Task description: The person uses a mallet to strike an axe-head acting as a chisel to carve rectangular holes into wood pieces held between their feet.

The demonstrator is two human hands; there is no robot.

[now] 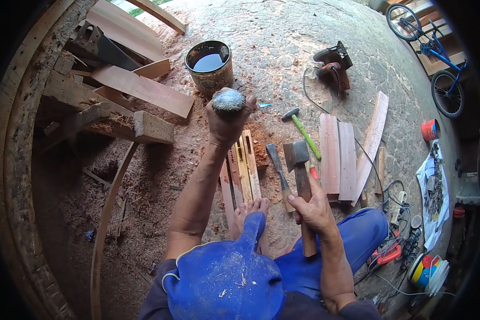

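Observation:
My left hand [224, 125] is wrapped round a tool with a round, pale, frayed end [229, 100], seen end-on; the rest of it is hidden below my fist. My right hand [319, 210] grips the wooden handle of a hatchet [296, 154], its dark metal head pointing away from me. Under my bare foot [249, 208] lie narrow wooden pieces with long slots [245, 165]. Between them and the hatchet rests a wide chisel [277, 168] with a wooden handle. A green-handled hammer [302, 130] lies beyond the hatchet.
A bucket of dark liquid [210, 80] stands ahead. Curved boards [329, 160] and a corded power saw [334, 74] lie to the right, near tangled cables [397, 224]. Leftward are a timber frame [90, 117] and handsaw [101, 48]. A blue bicycle [437, 50] is far right.

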